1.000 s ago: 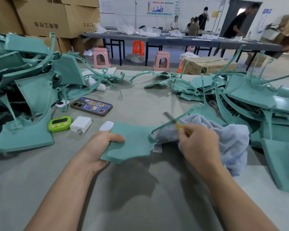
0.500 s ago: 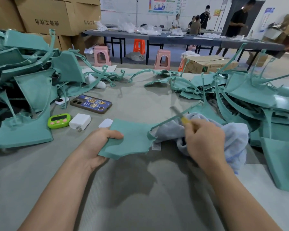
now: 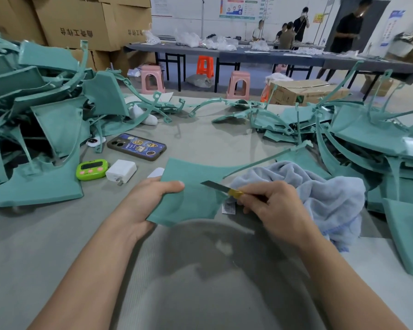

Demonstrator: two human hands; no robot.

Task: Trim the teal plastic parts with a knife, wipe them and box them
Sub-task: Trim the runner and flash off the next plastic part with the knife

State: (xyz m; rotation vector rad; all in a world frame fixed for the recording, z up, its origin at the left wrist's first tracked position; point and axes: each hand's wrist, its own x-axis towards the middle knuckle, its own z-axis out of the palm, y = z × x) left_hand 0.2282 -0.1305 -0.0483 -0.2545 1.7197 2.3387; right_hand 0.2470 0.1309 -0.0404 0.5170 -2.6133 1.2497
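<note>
Between our two hands, one teal part lies under the knife blade.

Our left hand (image 3: 150, 201) grips the near edge of the flat teal part (image 3: 191, 201). The thumb lies on top, and the other fingers are curled under it and hidden. Our right hand (image 3: 274, 206) is closed round the knife (image 3: 222, 188); only the grey blade and a yellow piece show beyond the fingertips. The blade points toward the left thumb, over the right side of the teal part; whether it touches the plastic we cannot tell. The blue cloth (image 3: 324, 194) lies just behind the right fingers. A small white label (image 3: 228, 207) below them is too blurred to read. More teal parts (image 3: 372, 139) beyond the right fingers are cut off by the frame.
</note>
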